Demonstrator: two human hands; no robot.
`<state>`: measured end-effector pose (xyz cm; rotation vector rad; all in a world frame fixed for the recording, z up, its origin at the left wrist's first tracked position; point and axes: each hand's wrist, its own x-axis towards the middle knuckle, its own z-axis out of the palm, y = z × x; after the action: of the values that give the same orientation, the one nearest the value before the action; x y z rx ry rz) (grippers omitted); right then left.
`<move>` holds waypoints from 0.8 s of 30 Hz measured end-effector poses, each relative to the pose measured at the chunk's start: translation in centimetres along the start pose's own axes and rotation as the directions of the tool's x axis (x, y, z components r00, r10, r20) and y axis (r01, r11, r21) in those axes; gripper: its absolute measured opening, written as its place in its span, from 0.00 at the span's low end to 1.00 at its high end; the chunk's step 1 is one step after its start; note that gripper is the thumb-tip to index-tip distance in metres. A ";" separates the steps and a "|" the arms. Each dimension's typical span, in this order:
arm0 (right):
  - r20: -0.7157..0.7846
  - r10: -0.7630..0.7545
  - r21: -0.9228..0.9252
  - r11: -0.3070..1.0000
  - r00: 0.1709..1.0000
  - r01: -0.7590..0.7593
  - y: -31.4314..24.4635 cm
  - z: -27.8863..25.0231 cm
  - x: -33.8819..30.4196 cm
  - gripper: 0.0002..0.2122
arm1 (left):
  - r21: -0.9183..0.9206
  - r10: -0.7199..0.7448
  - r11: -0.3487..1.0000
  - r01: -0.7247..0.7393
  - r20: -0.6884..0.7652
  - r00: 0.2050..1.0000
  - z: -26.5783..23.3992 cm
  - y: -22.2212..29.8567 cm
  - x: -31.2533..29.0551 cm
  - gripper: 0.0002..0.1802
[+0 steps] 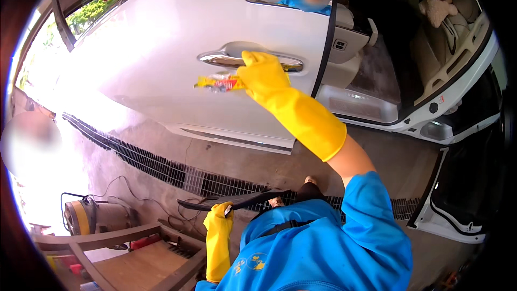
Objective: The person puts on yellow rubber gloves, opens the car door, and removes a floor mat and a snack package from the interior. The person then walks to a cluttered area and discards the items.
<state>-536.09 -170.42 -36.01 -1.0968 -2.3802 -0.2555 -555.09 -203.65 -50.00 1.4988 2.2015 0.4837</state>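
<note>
My right hand (264, 75), in a long yellow rubber glove, is closed on a crumpled yellow wrapper (222, 82) with red and clear parts, which sticks out to the left. This hand is at the chrome door handle (218, 60) of a white car door (161, 64); whether it touches the handle I cannot tell. Down by my waist, my left hand (219, 220), gloved alike, grips the edge of a thin dark mat (247, 200). The mat is seen nearly edge-on, stretching rightward in front of my body. The glove hides part of its edge.
Behind the door, the car's doorway (377, 75) shows a pale seat and floor. A long drain grate (177, 172) crosses the concrete. At lower left stand a yellow-and-grey machine (86, 215) with a cable and a wooden frame (113, 237). Another open door (463, 183) is at right.
</note>
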 end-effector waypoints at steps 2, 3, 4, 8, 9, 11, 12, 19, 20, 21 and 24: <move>0.186 0.038 -0.002 0.999 0.982 -0.038 0.0 -0.4 1.7 0.06 | 0.000 0.001 1.000 -0.001 -0.023 1.000 0.2 -0.8 -0.7 0.14; 0.203 0.058 0.003 0.998 0.977 -0.060 0.1 -0.1 2.4 0.07 | 0.003 -0.003 1.000 0.003 -0.025 1.000 0.0 -1.1 -0.9 0.14; 0.221 0.077 0.008 0.997 0.972 -0.081 0.1 0.2 2.8 0.07 | 0.005 -0.008 1.000 0.008 -0.027 1.000 -0.1 -1.2 -1.2 0.14; 0.243 0.121 -0.048 0.992 0.962 -0.113 -0.5 0.5 3.1 0.08 | -0.016 -0.033 0.999 0.033 -0.020 0.999 -0.1 -1.9 -2.8 0.15; 0.227 0.136 -0.059 0.990 0.964 -0.126 -0.8 0.8 2.9 0.08 | -0.028 -0.036 0.999 0.035 -0.019 0.999 0.0 -2.1 -3.4 0.15; 0.215 0.168 -0.060 0.985 0.962 -0.159 -1.3 1.2 2.6 0.07 | -0.052 -0.040 0.998 0.039 -0.017 0.999 0.0 -2.3 -4.4 0.15; 0.218 0.185 -0.052 0.983 0.958 -0.178 -1.5 1.5 2.7 0.07 | -0.064 -0.056 0.996 0.055 -0.012 0.998 0.0 -2.2 -4.9 0.15; 0.384 0.444 -0.117 0.893 0.809 -0.434 -4.0 -0.1 3.5 0.09 | -0.138 0.013 0.990 -0.016 -0.027 1.000 0.9 -2.5 -6.6 0.15; 0.426 0.458 -0.105 0.882 0.780 -0.460 -3.9 -0.3 3.8 0.10 | -0.150 0.026 0.988 -0.029 -0.022 0.999 1.0 -2.4 -6.7 0.14; 0.417 0.457 -0.114 0.884 0.785 -0.454 -3.9 -0.5 3.7 0.10 | -0.157 0.034 0.987 -0.036 -0.016 0.999 1.0 -2.2 -6.8 0.13; 0.378 0.416 -0.160 0.909 0.827 -0.385 -4.3 -0.6 3.2 0.11 | -0.172 -0.016 0.985 0.023 0.044 0.999 1.2 -1.3 -6.0 0.14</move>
<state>-540.88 -171.41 -33.66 -1.8045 -2.4135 0.0387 -553.49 -209.65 -50.76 1.3827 2.0825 0.6136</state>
